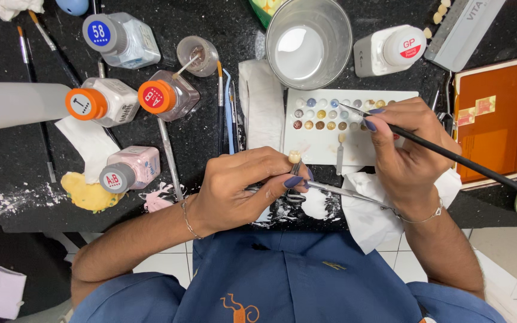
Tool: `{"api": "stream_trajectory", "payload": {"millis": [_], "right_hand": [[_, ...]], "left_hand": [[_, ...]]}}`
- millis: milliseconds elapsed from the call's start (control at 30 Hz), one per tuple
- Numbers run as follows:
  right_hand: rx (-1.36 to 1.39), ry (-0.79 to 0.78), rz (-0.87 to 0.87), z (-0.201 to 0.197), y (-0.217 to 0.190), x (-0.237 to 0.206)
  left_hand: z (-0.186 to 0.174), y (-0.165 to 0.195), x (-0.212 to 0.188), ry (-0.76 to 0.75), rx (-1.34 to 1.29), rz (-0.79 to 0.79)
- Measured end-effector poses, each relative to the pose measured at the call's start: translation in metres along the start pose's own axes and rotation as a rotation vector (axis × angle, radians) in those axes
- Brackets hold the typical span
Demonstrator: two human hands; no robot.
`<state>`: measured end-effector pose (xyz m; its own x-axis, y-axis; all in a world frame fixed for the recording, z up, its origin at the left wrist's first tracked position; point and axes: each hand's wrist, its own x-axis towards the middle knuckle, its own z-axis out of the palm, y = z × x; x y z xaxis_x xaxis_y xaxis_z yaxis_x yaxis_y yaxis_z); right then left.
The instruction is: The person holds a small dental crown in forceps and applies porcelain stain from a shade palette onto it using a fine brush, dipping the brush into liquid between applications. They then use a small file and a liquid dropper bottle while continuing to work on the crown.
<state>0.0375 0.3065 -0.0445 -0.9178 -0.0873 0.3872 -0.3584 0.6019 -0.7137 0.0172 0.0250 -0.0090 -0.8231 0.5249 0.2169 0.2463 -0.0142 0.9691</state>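
Black brush [450, 157] tip points upper-left.

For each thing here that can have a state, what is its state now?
Left hand: grips metal tweezers holding a small tooth crown.
Right hand: holds a thin brush, tip at the palette.
Glass: upright, milky water inside.
Orange-capped bottles: closed.

A black speckled worktop [7, 161], dusted with white powder at its near edge, stands over a floor of pale square tiles [498, 251].
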Motion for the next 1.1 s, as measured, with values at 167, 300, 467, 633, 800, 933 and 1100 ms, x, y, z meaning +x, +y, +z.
{"api": "stream_trajectory", "payload": {"millis": [167, 300, 467, 633, 800, 933, 1100], "right_hand": [[0.055, 0.039, -0.050, 0.004, 0.000, 0.001], [0.001, -0.006, -0.035, 0.005, -0.003, 0.003], [-0.006, 0.009, -0.046, 0.002, -0.010, 0.006], [-0.087, -0.065, -0.029, 0.000, -0.010, 0.003], [-0.024, 0.022, -0.075, 0.002, -0.005, 0.002], [-0.032, 0.010, -0.070, -0.002, -0.013, 0.012], [0.273, 0.178, 0.115, -0.028, -0.055, 0.012]], "left_hand": [[-0.003, 0.000, 0.004, 0.009, 0.034, 0.014], [-0.004, 0.001, 0.003, 0.011, 0.035, -0.011], [0.001, 0.000, 0.001, 0.013, 0.018, -0.018], [0.003, -0.002, 0.001, 0.002, -0.015, -0.054], [0.002, 0.000, 0.002, 0.014, 0.009, -0.020], [0.003, 0.001, 0.001, -0.004, -0.035, -0.046], [0.002, 0.008, -0.003, -0.019, -0.035, 0.022]]}}
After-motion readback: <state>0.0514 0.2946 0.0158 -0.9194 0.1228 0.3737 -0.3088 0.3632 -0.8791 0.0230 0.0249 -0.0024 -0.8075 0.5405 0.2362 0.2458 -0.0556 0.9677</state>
